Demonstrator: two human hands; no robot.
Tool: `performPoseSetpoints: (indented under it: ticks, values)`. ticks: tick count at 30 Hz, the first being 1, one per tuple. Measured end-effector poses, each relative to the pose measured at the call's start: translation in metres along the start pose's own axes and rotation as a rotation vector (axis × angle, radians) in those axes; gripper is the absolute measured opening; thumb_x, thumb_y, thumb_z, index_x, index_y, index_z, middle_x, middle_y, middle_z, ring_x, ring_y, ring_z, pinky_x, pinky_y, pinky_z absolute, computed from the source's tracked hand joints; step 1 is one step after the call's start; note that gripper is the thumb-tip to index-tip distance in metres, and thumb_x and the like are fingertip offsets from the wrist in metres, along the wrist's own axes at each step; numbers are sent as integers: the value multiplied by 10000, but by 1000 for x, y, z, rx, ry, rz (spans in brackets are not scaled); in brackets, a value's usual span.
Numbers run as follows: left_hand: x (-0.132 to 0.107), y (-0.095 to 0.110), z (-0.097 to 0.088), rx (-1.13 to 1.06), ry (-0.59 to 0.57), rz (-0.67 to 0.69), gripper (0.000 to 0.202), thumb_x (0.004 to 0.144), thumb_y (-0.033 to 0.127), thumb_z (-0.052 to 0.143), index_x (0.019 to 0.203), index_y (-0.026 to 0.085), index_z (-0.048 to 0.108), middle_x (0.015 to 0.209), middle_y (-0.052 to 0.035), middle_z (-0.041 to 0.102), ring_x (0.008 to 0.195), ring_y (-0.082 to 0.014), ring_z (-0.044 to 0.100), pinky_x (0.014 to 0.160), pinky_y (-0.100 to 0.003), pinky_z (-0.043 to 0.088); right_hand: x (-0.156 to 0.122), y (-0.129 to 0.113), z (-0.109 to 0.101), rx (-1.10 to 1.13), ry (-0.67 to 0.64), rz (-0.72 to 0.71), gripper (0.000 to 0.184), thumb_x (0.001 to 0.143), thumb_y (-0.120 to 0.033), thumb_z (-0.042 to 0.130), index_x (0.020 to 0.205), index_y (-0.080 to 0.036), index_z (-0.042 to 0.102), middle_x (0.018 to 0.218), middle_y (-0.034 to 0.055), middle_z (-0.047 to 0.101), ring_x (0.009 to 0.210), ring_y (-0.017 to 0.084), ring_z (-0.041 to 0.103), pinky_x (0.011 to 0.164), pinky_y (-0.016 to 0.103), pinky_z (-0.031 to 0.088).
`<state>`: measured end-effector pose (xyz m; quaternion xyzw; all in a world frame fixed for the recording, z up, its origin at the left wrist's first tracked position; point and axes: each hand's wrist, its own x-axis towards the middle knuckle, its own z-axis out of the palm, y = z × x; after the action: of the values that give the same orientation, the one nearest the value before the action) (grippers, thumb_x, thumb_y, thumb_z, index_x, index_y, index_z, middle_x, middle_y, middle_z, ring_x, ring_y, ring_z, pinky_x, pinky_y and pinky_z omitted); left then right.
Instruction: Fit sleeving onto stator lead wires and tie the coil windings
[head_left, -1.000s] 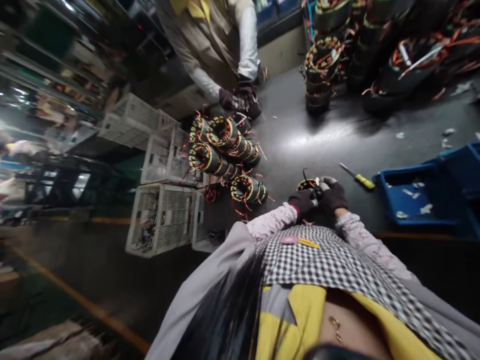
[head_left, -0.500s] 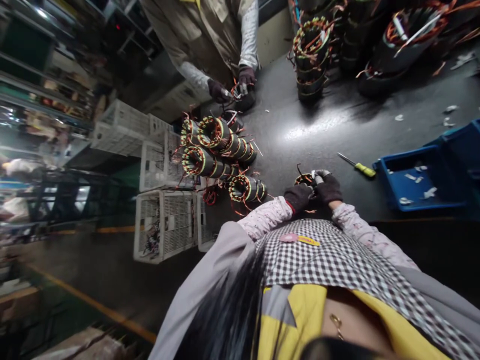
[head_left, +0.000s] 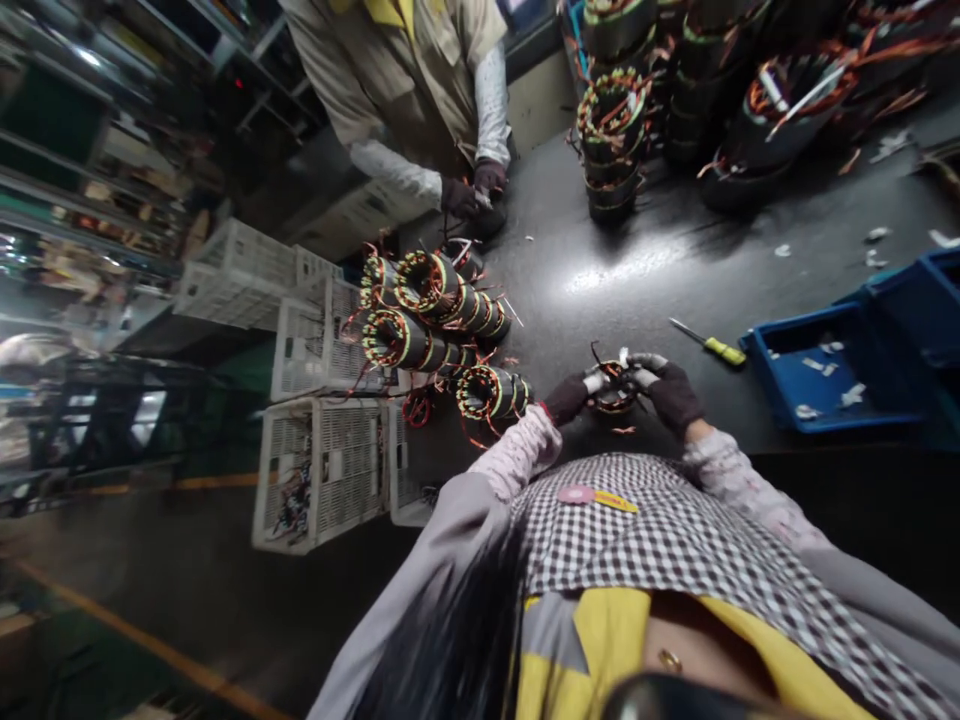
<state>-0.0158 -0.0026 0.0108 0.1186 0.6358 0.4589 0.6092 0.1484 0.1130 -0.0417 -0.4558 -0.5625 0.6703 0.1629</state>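
Note:
A small wound stator (head_left: pixel 613 388) with copper coils and loose wires sits on the black bench (head_left: pixel 660 270) close to my chest. My left hand (head_left: pixel 571 396), in a dark glove with pale fingertips, grips its left side. My right hand (head_left: pixel 670 388), gloved the same way, grips its right side, fingers curled over the rim. Both hands are closed on it. Just left of my left hand lies a finished stator (head_left: pixel 493 390) on its side.
A heap of stators (head_left: pixel 424 305) lies at the bench's left edge above white wire crates (head_left: pixel 322 470). A yellow-handled screwdriver (head_left: pixel 709 345) and a blue bin (head_left: pixel 825 375) are to the right. Stacked stators (head_left: pixel 613 140) stand at the back. Another person's gloved hands (head_left: pixel 472 190) work opposite.
My hands have spread apart to either side of the stator, the left one shifting left. The view has swung slightly; the other person's hands moved closer to their body.

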Motion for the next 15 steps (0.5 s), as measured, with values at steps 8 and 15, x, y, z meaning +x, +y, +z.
performPoseSetpoints:
  ticks: [8,15]
  values:
    - [4,-15,32,-243,-292,-31,602,699,633,977,946,184,661,676,50,544,539,-74,409,554,-226,380,-34,-47,-17,16,-205,-76,541,660,-656,950,887,-194,786,888,88,816,840,251,758,891,458,660]
    - [11,-17,25,931,28,211,329,909,307,809,1204,168,762,1225,-122,792,1148,-278,741,1059,-404,586,-41,-43,-164,-585,540,82,436,1025,-481,566,1176,-172,835,1281,248,787,1102,336,759,1007,490,554]
